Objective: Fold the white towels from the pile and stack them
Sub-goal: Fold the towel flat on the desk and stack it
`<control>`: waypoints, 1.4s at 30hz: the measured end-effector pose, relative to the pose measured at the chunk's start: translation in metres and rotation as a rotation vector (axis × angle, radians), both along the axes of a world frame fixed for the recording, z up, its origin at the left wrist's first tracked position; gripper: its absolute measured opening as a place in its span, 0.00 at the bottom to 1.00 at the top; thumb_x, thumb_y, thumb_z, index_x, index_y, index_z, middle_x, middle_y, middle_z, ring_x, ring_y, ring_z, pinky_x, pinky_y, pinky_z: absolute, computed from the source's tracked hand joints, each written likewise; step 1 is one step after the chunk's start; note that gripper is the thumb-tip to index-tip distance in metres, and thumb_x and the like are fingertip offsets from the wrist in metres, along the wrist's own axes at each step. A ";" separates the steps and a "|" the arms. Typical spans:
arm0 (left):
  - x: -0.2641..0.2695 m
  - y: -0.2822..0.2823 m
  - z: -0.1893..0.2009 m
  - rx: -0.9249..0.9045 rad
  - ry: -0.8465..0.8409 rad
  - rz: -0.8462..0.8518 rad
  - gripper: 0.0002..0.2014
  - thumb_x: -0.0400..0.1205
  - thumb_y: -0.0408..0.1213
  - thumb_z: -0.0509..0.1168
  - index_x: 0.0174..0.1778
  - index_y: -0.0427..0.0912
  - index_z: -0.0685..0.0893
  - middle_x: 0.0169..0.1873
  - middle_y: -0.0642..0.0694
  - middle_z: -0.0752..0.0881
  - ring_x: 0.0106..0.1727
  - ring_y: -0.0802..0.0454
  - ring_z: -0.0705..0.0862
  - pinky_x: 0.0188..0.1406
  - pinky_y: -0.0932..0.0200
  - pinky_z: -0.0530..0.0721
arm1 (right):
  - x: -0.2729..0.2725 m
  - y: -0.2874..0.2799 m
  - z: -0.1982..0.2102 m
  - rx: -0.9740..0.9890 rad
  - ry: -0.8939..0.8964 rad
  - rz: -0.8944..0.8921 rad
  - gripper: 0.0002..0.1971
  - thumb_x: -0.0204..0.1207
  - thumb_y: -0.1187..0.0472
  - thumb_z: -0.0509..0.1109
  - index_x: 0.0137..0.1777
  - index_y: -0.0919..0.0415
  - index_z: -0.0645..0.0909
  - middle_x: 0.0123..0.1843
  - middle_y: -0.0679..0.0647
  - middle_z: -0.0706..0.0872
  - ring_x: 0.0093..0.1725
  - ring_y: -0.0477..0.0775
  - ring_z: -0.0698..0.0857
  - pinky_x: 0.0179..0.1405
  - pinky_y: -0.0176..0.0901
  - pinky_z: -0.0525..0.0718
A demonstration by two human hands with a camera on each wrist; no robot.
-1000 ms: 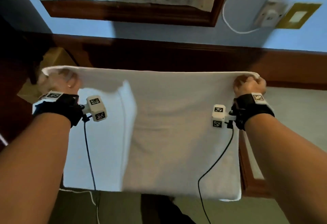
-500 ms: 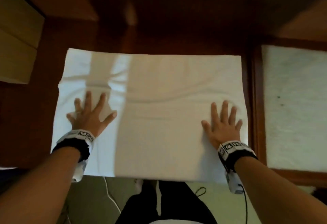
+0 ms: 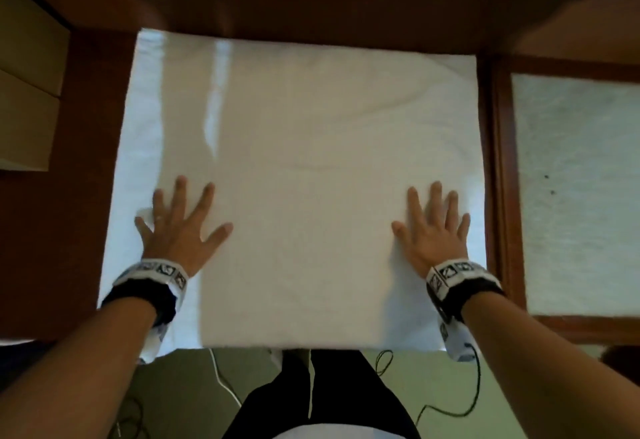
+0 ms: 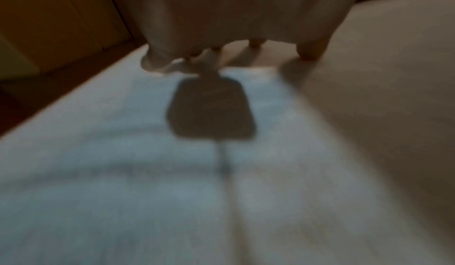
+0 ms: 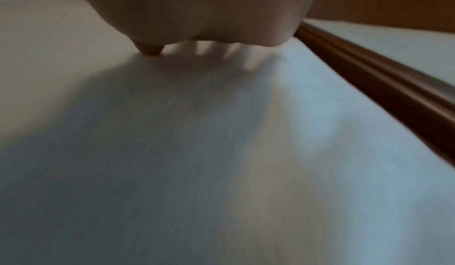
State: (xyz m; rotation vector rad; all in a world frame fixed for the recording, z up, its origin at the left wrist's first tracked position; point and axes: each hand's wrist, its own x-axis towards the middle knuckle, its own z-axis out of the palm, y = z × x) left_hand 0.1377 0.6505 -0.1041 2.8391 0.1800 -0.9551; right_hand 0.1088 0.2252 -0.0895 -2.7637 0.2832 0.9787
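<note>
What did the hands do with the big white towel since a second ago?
A second ago both hands gripped the white towel by its top corners and held it up. They let go after laying it flat on the wooden table. Now the left hand and right hand press on it with straight, spread fingers. Since half a second ago little has changed: hands flat near the towel's near edge.

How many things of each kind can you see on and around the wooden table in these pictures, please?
White towel, spread flat on the table: 1
Hands pressing flat on the towel, left hand and right hand: 2
Wrist bands with cameras, left and right: 2
Wooden table: 1
Total: 6
</note>
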 end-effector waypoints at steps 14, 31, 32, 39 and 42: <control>0.101 0.005 0.000 -0.092 -0.085 0.108 0.37 0.85 0.65 0.56 0.88 0.62 0.47 0.88 0.54 0.38 0.88 0.43 0.41 0.84 0.31 0.50 | 0.087 0.005 -0.006 0.005 0.005 -0.091 0.37 0.82 0.33 0.51 0.85 0.35 0.35 0.85 0.45 0.24 0.84 0.63 0.27 0.80 0.78 0.41; 0.079 0.009 -0.010 0.069 0.019 0.004 0.40 0.77 0.78 0.48 0.81 0.76 0.35 0.86 0.55 0.30 0.87 0.35 0.36 0.76 0.16 0.51 | 0.057 0.016 -0.019 -0.016 -0.072 0.046 0.38 0.75 0.22 0.47 0.81 0.26 0.35 0.86 0.44 0.26 0.84 0.67 0.29 0.76 0.85 0.40; 0.085 0.008 -0.008 0.061 0.037 0.006 0.41 0.77 0.78 0.49 0.81 0.76 0.36 0.86 0.55 0.30 0.87 0.36 0.36 0.77 0.17 0.50 | 0.062 0.016 -0.018 -0.017 -0.073 0.040 0.38 0.76 0.23 0.48 0.82 0.26 0.36 0.86 0.45 0.26 0.85 0.67 0.29 0.76 0.85 0.40; -0.021 0.004 0.010 -0.015 0.056 -0.008 0.43 0.75 0.79 0.46 0.82 0.74 0.32 0.84 0.56 0.26 0.87 0.41 0.33 0.79 0.20 0.45 | -0.021 0.025 -0.006 -0.001 -0.047 0.011 0.38 0.81 0.29 0.47 0.84 0.35 0.33 0.85 0.51 0.23 0.85 0.63 0.28 0.80 0.79 0.46; -0.102 0.016 0.008 0.005 0.124 -0.070 0.44 0.71 0.84 0.32 0.80 0.71 0.26 0.80 0.54 0.18 0.85 0.39 0.27 0.78 0.20 0.40 | -0.098 0.027 -0.008 0.034 -0.044 -0.021 0.38 0.80 0.27 0.45 0.84 0.35 0.31 0.84 0.50 0.22 0.84 0.61 0.27 0.82 0.75 0.44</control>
